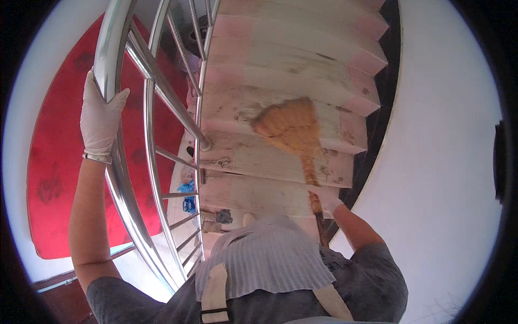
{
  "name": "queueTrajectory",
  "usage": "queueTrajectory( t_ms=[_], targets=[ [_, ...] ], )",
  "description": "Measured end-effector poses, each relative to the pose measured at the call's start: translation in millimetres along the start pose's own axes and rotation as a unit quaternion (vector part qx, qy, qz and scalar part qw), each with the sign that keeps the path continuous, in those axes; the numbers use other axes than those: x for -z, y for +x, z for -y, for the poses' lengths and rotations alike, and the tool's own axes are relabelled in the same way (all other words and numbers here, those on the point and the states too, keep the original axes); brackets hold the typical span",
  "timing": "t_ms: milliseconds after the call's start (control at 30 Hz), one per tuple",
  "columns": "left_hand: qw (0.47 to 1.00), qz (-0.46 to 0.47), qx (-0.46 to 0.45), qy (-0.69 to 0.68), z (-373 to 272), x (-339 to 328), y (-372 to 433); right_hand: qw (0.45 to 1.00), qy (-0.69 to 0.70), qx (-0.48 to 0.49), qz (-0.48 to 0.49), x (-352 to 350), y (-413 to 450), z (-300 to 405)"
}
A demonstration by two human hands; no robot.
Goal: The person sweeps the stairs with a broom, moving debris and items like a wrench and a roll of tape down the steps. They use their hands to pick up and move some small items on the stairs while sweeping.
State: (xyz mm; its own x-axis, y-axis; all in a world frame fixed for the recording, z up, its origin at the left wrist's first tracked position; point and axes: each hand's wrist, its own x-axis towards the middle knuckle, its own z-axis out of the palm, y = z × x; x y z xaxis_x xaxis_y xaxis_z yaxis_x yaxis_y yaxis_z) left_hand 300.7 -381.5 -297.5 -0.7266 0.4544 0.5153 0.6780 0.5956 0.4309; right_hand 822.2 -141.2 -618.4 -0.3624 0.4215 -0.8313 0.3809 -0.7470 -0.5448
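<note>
My left hand, in a thin white glove with a band at the wrist, grips the thick polished metal handrail at upper left. Its thumb shows on the near side of the rail; the other fingertips are mostly hidden. In my right hand, also gloved, is the handle of a straw broom. The broom's flared bristles rest over the edge of a dirty stair tread, slightly blurred. Dark smudges and streaks mark the pale and pink treads around the bristles.
Metal balusters line the left side. An adjustable wrench, a blue plastic bag and a dark crumpled item lie by them. A red carpet lies below the railing. A white wall bounds the right side.
</note>
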Motion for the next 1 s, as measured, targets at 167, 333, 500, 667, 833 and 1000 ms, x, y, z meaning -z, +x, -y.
queueTrajectory(
  t_ms=[167, 333, 500, 667, 833, 1000],
  targets=[
    [0.999, -0.025, -0.027, 0.018, -3.4, 0.7, 0.2, 0.978, -0.103, -0.051, 0.176, -90.3, 53.9, 31.9],
    [0.999, -0.021, -0.016, 0.036, -1.4, 0.9, -2.2, 0.975, -0.088, -0.059, 0.198, -95.4, 29.5, 51.2],
    [0.999, -0.01, 0.01, 0.033, -8.3, 2.8, -4.0, 0.991, -0.081, -0.019, 0.101, 15.5, -28.1, 60.0],
    [0.998, -0.038, 0.007, 0.056, 4.2, 0.5, 2.3, 0.99, -0.139, 0.008, 0.022, 124.0, -13.1, 81.6],
    [0.995, -0.042, 0.035, 0.087, -6.0, -1.3, -2.3, 0.966, -0.252, -0.019, 0.051, 134.0, -5.3, 173.2],
    [0.996, -0.041, 0.048, 0.064, -13.3, -0.5, -1.9, 0.937, -0.337, -0.029, 0.092, 76.7, 72.1, 237.0]
  ],
)
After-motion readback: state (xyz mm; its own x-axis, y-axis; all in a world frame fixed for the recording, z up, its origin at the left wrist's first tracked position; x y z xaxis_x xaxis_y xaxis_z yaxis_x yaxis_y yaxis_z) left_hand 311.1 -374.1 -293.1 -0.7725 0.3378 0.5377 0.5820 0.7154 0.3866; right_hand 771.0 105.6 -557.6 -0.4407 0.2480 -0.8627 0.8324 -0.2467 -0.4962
